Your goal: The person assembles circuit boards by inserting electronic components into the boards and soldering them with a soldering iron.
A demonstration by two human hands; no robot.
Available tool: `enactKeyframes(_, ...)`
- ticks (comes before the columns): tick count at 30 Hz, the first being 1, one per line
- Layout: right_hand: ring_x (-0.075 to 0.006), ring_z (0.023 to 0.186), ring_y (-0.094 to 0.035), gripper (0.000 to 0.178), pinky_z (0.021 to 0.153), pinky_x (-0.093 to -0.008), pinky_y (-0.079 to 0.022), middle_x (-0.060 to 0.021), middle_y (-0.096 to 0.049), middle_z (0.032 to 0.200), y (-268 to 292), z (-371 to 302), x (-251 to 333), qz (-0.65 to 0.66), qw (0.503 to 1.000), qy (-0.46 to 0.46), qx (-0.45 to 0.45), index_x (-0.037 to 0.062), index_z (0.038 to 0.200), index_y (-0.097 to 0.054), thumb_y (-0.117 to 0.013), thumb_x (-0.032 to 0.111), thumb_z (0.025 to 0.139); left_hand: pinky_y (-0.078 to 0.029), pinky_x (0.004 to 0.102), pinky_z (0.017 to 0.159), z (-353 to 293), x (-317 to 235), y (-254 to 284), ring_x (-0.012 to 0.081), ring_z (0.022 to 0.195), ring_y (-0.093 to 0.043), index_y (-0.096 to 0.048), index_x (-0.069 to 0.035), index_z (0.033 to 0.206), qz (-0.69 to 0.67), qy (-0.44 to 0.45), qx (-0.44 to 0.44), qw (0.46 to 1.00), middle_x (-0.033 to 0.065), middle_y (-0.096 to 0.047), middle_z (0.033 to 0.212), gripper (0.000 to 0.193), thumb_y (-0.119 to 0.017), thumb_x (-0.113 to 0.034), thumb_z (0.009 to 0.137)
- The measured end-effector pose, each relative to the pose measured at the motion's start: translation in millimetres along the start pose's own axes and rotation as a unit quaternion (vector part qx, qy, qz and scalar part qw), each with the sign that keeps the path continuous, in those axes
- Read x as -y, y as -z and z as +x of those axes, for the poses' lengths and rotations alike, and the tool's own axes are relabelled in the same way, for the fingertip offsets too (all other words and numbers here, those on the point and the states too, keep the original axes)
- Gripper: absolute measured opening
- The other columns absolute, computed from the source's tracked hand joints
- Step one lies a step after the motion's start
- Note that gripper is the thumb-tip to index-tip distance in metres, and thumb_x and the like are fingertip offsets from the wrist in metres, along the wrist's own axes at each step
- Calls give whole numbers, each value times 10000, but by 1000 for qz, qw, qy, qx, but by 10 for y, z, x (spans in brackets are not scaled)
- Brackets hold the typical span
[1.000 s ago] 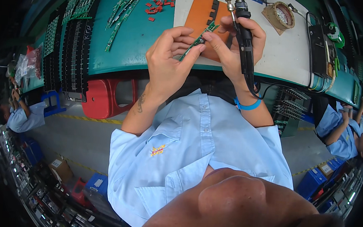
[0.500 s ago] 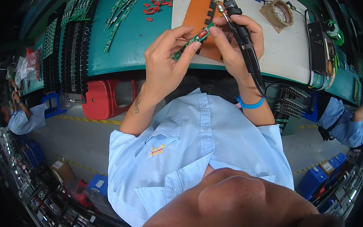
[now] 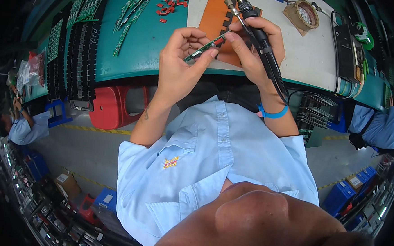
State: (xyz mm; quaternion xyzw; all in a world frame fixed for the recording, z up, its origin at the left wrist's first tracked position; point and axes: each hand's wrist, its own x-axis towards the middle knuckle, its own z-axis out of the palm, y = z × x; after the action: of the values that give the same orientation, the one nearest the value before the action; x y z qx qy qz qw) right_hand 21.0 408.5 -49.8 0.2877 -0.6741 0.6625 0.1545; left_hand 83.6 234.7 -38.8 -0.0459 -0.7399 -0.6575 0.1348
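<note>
My left hand [image 3: 182, 54] pinches a narrow green circuit board [image 3: 200, 52] between thumb and fingers, tilted with its far end up to the right. A red component [image 3: 218, 41] sits near that end. My right hand [image 3: 258, 50] has its thumb and a fingertip at the board's far end. Two black-handled soldering irons [image 3: 261, 42] lie side by side in the same hand, metal ends pointing away from me. Beneath both hands lies an orange sheet [image 3: 212, 16] with a row of black notched pieces [image 3: 226, 23]. Whether the right fingertips press on the board is hard to see.
Long green boards [image 3: 134, 6] and loose red components [image 3: 172, 2] lie on the green mat at left, beside black racks [image 3: 81, 57] of boards. A round tub [image 3: 301, 15] and a black box [image 3: 347, 51] with cables stand right. A red stool [image 3: 110, 108] is below the table.
The board has been turned in my fingers, so its edge now shows more than its face. The irons' metal ends have shifted slightly left with my right hand.
</note>
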Motion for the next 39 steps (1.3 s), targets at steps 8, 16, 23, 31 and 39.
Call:
enactKeyframes(8,-223,879,-738,473,777,-307,-627,-157,-730,1018,5,-2,-3,97,995,-27,15,45,1231,-531,-764,-70,836,-526,239,785,99,86,195,152,854,-648,-544,41,1294,-316,221,91,918,146,-704,1089,346,-632,-44,970)
enactKeyframes(16,-258,912,-729,490,802,-321,-624,-188,-710,1044,30,-7,-2,131,989,-56,48,35,1245,-490,-737,-104,845,-528,231,834,117,138,191,153,898,-658,-526,48,1366,-363,241,136,890,163,-696,1143,399,-606,-6,978)
enactKeyframes(23,-211,849,-725,413,756,-288,-603,-150,-738,1005,103,-37,56,73,997,-21,9,28,1237,-572,-721,-42,859,-525,221,859,120,126,134,142,937,-652,-557,53,1356,-288,194,90,933,142,-691,1100,430,-635,46,933)
enactKeyframes(31,-188,746,-546,328,678,-294,-455,-90,-645,864,459,-221,325,-22,995,50,79,7,1123,-692,-742,15,799,-522,217,861,176,139,157,126,950,-636,-594,50,1317,-204,120,-5,972,111,-679,1042,416,-648,64,905)
enactKeyframes(39,-220,773,-538,388,718,-316,-462,-88,-644,867,472,-350,292,-41,992,45,112,10,1054,-733,-742,-29,668,-528,208,842,192,125,151,128,936,-636,-608,48,1292,-171,101,-11,980,117,-675,1030,394,-649,68,901)
